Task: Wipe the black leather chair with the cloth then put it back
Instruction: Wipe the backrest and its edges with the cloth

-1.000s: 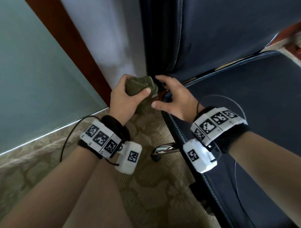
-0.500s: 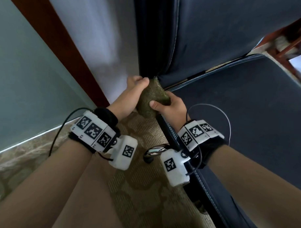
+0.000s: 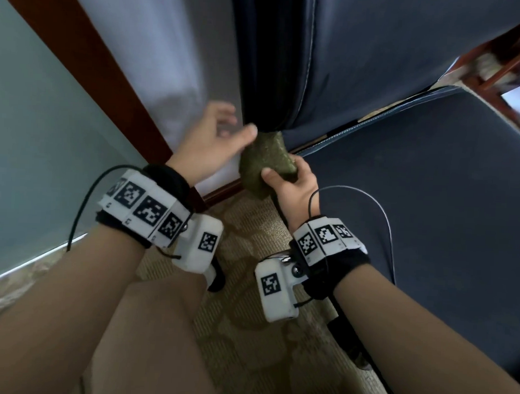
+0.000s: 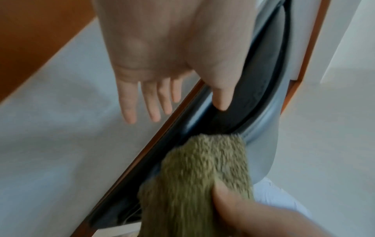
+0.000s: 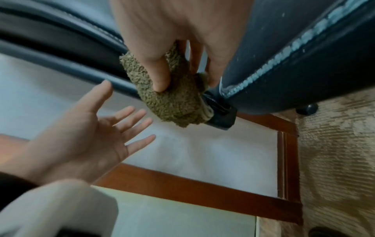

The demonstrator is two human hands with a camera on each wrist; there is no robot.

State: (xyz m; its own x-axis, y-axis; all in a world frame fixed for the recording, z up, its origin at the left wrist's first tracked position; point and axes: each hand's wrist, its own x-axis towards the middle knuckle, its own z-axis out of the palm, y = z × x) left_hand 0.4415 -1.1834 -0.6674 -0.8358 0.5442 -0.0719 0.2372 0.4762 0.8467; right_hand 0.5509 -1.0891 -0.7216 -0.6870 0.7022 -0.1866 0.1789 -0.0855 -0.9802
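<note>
Right hand (image 3: 294, 183) gripped cloth (image 3: 264, 164) at chair (image 3: 430, 179) seat's left rear edge, long axis pointing up the backrest; left hand (image 3: 209, 142) spread open beside wall (image 3: 175, 61).

Both wrists: black wristbands (image 3: 171, 176) under white bands with black-and-white square markers (image 3: 146, 210), white camera boxes (image 3: 276, 291) each tagged, thin black cables (image 3: 85, 190). Forearms bare.

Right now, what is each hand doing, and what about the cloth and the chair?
left hand: open, fingers spread, holding nothing, beside the cloth
right hand: grips the cloth
cloth: green, bunched up, held at the chair's corner
chair: black leather, upright, nothing on the seat
</note>
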